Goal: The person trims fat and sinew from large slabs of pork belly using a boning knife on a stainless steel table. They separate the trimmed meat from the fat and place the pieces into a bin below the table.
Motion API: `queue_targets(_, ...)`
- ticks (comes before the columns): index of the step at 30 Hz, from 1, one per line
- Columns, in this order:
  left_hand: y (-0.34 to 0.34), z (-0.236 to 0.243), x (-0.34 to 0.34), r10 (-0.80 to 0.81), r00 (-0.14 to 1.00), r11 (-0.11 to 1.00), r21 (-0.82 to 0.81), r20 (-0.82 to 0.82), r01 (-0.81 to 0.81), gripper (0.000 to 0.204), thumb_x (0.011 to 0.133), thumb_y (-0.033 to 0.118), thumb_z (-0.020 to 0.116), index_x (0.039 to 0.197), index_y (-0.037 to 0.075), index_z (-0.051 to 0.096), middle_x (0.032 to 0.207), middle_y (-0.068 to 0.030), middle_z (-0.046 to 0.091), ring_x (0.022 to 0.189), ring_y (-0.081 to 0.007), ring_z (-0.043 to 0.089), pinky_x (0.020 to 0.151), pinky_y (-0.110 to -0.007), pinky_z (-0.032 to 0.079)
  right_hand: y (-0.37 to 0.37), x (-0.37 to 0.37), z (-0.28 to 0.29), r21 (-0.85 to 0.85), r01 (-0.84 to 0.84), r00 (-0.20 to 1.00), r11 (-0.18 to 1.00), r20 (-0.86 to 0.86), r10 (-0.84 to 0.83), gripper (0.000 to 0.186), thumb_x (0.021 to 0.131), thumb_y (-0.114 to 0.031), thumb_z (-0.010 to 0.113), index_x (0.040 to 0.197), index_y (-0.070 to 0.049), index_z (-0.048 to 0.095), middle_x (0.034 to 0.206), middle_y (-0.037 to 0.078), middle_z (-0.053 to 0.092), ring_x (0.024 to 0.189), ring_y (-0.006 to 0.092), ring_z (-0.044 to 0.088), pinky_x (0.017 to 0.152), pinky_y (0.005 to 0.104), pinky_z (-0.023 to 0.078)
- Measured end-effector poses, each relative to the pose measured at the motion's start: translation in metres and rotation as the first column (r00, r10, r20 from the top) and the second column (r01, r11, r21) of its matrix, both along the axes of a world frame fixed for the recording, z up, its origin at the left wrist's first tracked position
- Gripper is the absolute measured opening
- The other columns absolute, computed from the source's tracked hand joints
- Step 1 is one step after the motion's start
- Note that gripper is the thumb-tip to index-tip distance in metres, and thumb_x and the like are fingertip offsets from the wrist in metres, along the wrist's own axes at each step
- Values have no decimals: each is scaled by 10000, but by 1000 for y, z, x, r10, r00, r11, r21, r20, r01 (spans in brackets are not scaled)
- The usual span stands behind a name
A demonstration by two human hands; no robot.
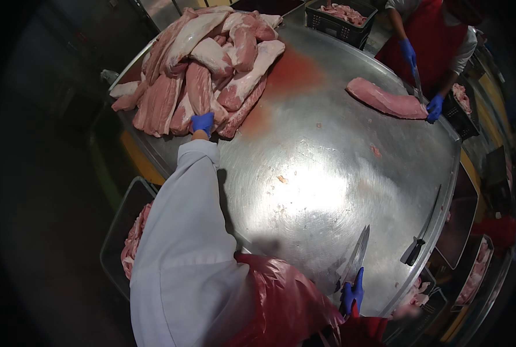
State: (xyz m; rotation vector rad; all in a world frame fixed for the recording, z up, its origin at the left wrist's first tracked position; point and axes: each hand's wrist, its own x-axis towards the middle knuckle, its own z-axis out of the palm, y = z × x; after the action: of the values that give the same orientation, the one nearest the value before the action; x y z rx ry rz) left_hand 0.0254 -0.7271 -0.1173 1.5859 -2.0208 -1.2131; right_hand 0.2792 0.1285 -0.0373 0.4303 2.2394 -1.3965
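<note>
At the far left of the metal table lies a heap of pork loins (237, 43), pink with white fat. My left hand (202, 123), in a blue glove, reaches out and is closed on the near end of one pork loin (199, 87) at the front of the heap. Near the table's front edge my right hand (353, 292), also gloved in blue, is wrapped round a knife. Its long blade (359, 251) points away from me over the tabletop. The knife's handle is hidden in my grip.
Across the metal table (258, 191), a co-worker's gloved hands (408, 55) hold a knife at a trimmed loin (388, 101). Another knife (423, 234) with a black handle lies by the right edge. Crates of meat, including a black crate (339, 26), stand round the table.
</note>
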Motion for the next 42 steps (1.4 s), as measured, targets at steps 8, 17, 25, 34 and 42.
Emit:
queue_targets(8, 135, -29, 33, 22, 971, 877, -462, -237, -133, 533, 769, 287, 781, 1107, -55, 551, 979, -212, 610, 895, -350, 596, 878, -439, 476, 4, 9, 42, 61, 120, 992, 991, 38, -123, 776, 926, -23, 532, 1607, -224, 219, 723, 11, 587, 520, 66, 478, 461, 254, 408)
queue_targets(17, 17, 52, -21, 263, 640, 699, 599, -722, 389, 594, 843, 304, 738, 1341, 21, 578, 1287, -126, 637, 1175, -330, 592, 1055, -450, 448, -1, 3, 25, 78, 35, 999, 996, 35, -38, 789, 915, -39, 544, 1608, -225, 217, 722, 28, 609, 514, 79, 509, 462, 250, 427)
queue_targets(25, 26, 84, -45, 242, 723, 724, 617, -646, 309, 658, 781, 299, 777, 1343, 27, 571, 1187, -171, 660, 1052, -360, 634, 975, -470, 510, -29, 6, 46, 80, 101, 986, 992, 123, -110, 788, 911, -18, 534, 1607, -216, 222, 713, 16, 599, 504, 78, 496, 469, 250, 427)
queue_targets(34, 28, 59, -48, 246, 783, 822, 551, -571, 143, 656, 693, 238, 703, 1285, -21, 590, 1165, -195, 652, 1036, -404, 612, 965, -505, 484, -29, 18, 39, 52, 72, 987, 996, 138, -79, 790, 927, -22, 559, 1608, -214, 210, 708, 13, 598, 525, 75, 505, 483, 253, 435)
queue_targets(42, 34, 45, -39, 321, 700, 732, 636, -638, 244, 585, 733, 191, 703, 1253, -60, 605, 1155, -201, 664, 1046, -386, 623, 951, -470, 501, -23, 23, 33, 30, 39, 996, 999, 75, -41, 789, 919, -5, 541, 1609, -180, 200, 762, 15, 615, 567, 80, 529, 506, 251, 453)
